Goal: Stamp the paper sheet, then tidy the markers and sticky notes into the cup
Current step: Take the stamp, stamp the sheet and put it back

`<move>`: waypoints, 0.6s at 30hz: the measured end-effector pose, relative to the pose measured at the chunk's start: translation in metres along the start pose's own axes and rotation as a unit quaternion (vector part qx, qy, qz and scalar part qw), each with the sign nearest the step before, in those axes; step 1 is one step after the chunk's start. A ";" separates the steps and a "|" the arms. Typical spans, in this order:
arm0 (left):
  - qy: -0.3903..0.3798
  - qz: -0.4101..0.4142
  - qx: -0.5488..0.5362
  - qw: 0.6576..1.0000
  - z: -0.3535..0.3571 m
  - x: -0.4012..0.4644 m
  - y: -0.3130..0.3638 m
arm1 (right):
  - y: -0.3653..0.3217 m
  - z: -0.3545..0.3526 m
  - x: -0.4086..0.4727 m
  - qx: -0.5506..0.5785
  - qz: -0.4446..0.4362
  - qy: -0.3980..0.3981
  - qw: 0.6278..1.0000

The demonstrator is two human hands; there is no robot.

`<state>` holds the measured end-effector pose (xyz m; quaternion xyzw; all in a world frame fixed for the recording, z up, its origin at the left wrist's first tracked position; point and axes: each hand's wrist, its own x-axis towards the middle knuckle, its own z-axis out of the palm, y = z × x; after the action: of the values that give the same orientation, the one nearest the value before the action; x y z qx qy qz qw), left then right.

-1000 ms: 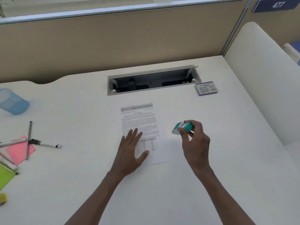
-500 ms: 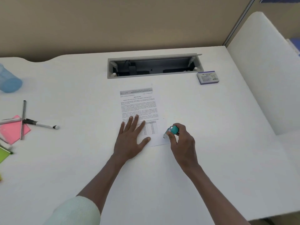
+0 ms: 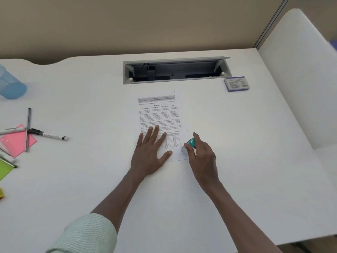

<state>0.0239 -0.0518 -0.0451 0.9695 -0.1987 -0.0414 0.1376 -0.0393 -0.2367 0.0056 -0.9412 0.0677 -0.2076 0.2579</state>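
A printed paper sheet [image 3: 159,115] lies in the middle of the white desk [image 3: 237,161]. My left hand [image 3: 150,152] lies flat on its lower part, fingers spread. My right hand [image 3: 202,159] grips a small teal stamp [image 3: 189,143], whose white base meets the sheet's lower right corner. At the far left a blue mesh cup [image 3: 10,84] lies on its side. Below the cup are several markers, among them a white marker with black cap [image 3: 48,134] and a thin grey pen [image 3: 27,129], over a pink sticky note pad [image 3: 15,141]. A green sticky note pad [image 3: 4,168] is at the left edge.
An open cable tray slot [image 3: 176,70] is set into the desk behind the sheet. A small purple-and-white box [image 3: 237,84] sits to its right. A beige partition [image 3: 145,24] backs the desk and a white side panel [image 3: 300,79] stands at the right. A yellow item [image 3: 1,193] peeks in at the left edge.
My right hand came down and leftward with the stamp, from above the desk to the sheet's lower right corner. My left hand stayed flat on the sheet.
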 end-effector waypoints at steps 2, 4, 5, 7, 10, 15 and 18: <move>0.002 0.000 0.001 1.000 0.000 0.000 0.000 | 0.001 0.002 0.001 -0.013 -0.018 0.008 1.000; 0.004 0.000 0.000 1.000 0.000 0.000 0.000 | 0.002 0.005 0.002 -0.028 -0.035 0.013 0.999; 0.004 0.000 -0.001 1.000 0.000 0.000 0.000 | 0.003 0.007 0.003 -0.035 -0.042 0.011 0.998; 0.003 0.000 -0.001 1.000 0.000 0.000 0.000 | 0.006 0.013 0.001 -0.061 -0.060 0.000 0.996; 0.000 0.000 0.001 1.000 0.000 0.000 0.000 | 0.012 0.021 -0.003 -0.089 -0.083 -0.012 0.993; 0.006 0.000 -0.007 1.000 -0.001 -0.001 0.000 | 0.015 0.022 -0.002 -0.091 -0.103 -0.003 0.991; 0.006 -0.001 -0.005 1.000 0.000 0.000 0.000 | 0.017 0.024 -0.005 -0.082 -0.095 -0.001 0.992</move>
<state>0.0233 -0.0520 -0.0452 0.9692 -0.1965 -0.0366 0.1436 -0.0337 -0.2390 -0.0235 -0.9615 -0.0061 -0.2237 0.1594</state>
